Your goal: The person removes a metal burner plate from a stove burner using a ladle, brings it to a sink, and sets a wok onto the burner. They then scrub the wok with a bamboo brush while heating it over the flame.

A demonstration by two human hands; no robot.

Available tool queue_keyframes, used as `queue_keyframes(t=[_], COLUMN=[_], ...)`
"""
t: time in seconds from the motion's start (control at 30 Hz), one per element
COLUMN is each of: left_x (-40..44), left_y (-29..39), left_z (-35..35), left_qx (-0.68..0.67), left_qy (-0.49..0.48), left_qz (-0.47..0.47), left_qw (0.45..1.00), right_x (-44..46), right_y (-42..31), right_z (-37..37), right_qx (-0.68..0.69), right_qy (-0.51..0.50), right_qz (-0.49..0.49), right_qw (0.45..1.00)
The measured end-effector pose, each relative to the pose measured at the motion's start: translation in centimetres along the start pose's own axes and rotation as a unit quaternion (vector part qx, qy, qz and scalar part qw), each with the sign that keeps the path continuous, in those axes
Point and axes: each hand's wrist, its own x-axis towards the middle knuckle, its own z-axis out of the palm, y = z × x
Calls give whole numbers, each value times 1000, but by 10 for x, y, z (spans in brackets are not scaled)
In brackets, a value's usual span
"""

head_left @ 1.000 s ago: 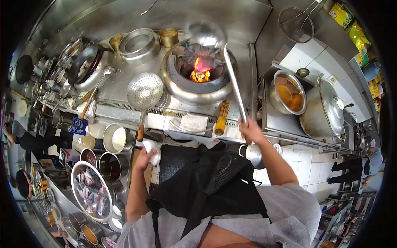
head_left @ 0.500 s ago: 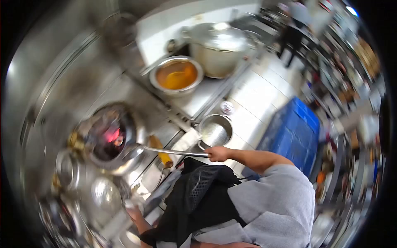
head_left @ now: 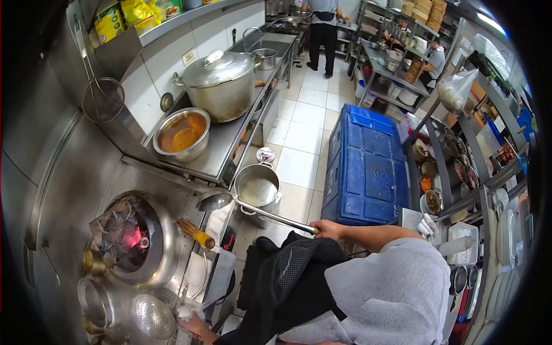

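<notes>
My right hand (head_left: pixel 328 229) is wrapped round the end of a long-handled ladle (head_left: pixel 270 215). The ladle's steel bowl reaches over the stove's right edge, beside a tall steel pot (head_left: pixel 257 185). Low on the left, my left hand (head_left: pixel 197 325) grips a white cloth (head_left: pixel 185 311), with some fingers hidden. Close to that hand lies a perforated strainer (head_left: pixel 153 316). A bamboo brush with a yellow handle (head_left: pixel 201 236) rests on the stovetop, between the ladle and the burner (head_left: pixel 163 253), where a red glow shows.
A large lidded pot (head_left: pixel 218 86) and a steel bowl of orange-brown liquid (head_left: pixel 181 135) stand on the side counter. Across the aisle is a blue bin (head_left: pixel 368 167). Shelves with plates (head_left: pixel 507 238) line the right side. Other people (head_left: pixel 324 29) are farther back.
The ladle's bowl has moved right, away from the burner, toward the tall pot. My view has shifted and sharpened. My left hand stays by the strainer with the cloth.
</notes>
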Motion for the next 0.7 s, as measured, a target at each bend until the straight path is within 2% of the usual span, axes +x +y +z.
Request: queue_keyframes(t=[0.07,0.1,0.13,0.17,0.2,0.23,0.3,0.33,0.37,0.4,0.43,0.47,0.5,0.53,0.57,0.67,0.7], left_x=[-9,-20,-32,-45,-56,-67,-96,-112,-118,-125,-130,-132,-135,-144,-159,-184,-171], left_y=[-10,6,24,46,68,93,155,189,200,213,230,238,240,252,275,309,286], left_z=[-4,-6,-6,-8,-11,-13,-9,4,22,44,66,93,132,172,203,285,328], left_qx=[89,87,30,-26,-23,-37,-63,-129,-156,-185,-146,-156,-196,-229,-224,-112,-57], left_qy=[111,108,151,194,194,135,34,0,-45,-91,-117,-122,-169,-218,-235,-466,-587], left_qz=[133,135,140,144,146,127,90,66,85,105,138,145,131,115,87,39,20], left_qw=[981,981,978,970,970,982,993,989,983,973,973,969,957,942,942,877,807], right_x=[-19,-25,-32,-33,-32,-31,-26,-22,-19,-19,-20,-19,-17,-30,-34,-44,-47], right_y=[18,25,32,45,63,80,117,135,155,175,196,222,258,258,283,351,366], right_z=[-16,-25,-38,-48,-57,-67,-91,-103,-115,-130,-143,-157,-173,-196,-211,-253,-269], right_qx=[34,73,39,54,71,74,25,28,80,132,135,235,206,189,172,131,95], right_qy=[0,13,37,47,56,54,130,127,128,131,152,144,147,158,165,192,212], right_qz=[69,96,82,109,134,133,113,111,148,186,157,201,193,209,205,201,190], right_qw=[997,993,995,991,987,987,985,985,977,965,966,940,948,947,949,952,954])
